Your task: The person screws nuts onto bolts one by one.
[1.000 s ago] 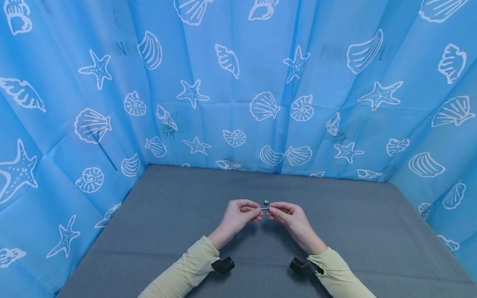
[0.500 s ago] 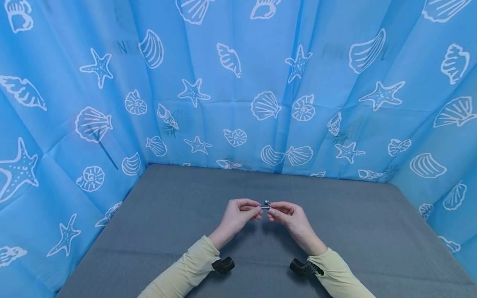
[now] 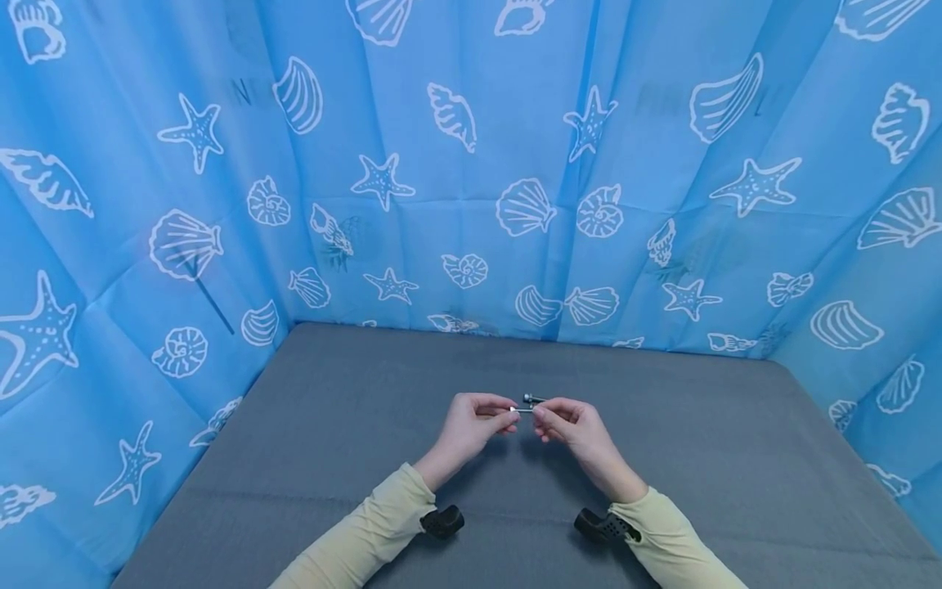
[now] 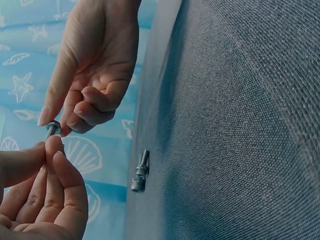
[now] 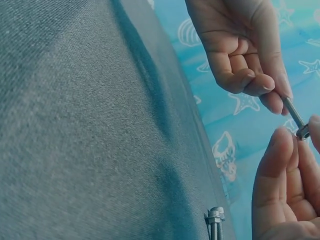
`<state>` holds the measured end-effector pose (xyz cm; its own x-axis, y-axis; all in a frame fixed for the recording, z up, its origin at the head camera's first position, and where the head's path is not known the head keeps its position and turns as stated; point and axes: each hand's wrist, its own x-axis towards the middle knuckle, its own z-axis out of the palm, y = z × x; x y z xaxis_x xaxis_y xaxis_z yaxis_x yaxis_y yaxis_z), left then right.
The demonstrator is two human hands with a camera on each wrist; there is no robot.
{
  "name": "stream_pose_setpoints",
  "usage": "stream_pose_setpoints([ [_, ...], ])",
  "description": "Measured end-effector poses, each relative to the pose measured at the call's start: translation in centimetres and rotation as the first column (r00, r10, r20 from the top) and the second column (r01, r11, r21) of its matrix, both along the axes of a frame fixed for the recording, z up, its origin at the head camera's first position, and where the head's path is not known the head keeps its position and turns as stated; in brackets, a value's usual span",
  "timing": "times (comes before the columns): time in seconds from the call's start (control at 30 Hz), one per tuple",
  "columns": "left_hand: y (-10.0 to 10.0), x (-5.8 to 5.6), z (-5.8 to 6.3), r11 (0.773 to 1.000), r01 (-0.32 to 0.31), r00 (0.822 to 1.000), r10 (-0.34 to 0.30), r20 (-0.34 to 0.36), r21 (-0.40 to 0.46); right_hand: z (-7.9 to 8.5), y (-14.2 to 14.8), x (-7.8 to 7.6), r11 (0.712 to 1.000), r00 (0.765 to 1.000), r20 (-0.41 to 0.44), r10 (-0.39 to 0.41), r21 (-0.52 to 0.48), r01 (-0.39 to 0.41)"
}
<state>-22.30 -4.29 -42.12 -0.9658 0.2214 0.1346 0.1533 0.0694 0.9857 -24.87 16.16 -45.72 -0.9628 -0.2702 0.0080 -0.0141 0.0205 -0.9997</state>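
Observation:
Above the table, my left hand [image 3: 474, 429] pinches one end of a slim metal bolt [image 5: 294, 111] between thumb and fingertips. My right hand [image 3: 585, 438] meets it from the other side, with thumb and forefinger on a small hex piece that looks like a nut [image 5: 303, 131] at the bolt's other end. Fingers partly cover both ends, so how far the nut sits on the thread cannot be seen. Just behind the hands, bolt hardware with a nut [image 4: 141, 172] lies on the table; in the head view the right fingers partly hide this hardware [image 3: 528, 398].
A grey cloth-covered table [image 3: 353, 458] spreads under both hands. Blue curtains [image 3: 456, 229] with white shell and starfish prints hang behind it and at both sides. Dark wrist mounts [image 3: 443, 522] sit at the cuffs of the pale sleeves [image 3: 368, 523].
The right fingers have shifted slightly to the right, and more of the hardware behind them shows. The left hand stays nearly in place, still pinching the bolt.

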Motion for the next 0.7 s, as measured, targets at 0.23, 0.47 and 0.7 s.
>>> stream_pose_setpoints([
  [0.23,0.0,0.2,0.3,1.000,-0.015,1.000,0.015,-0.005,0.002,0.3,0.0,0.0,0.997,0.999,0.002,0.036,-0.069,-0.036],
  [0.47,0.0,0.1,0.4,1.000,-0.021,1.000,0.021,-0.003,0.006,0.4,0.3,0.1,0.997,0.997,-0.012,0.071,-0.023,-0.071],
  [0.7,0.1,-1.2,-1.9,1.000,-0.020,1.000,0.020,0.007,0.006,0.3,0.3,0.1,0.993,0.992,0.040,0.117,0.006,-0.118],
])
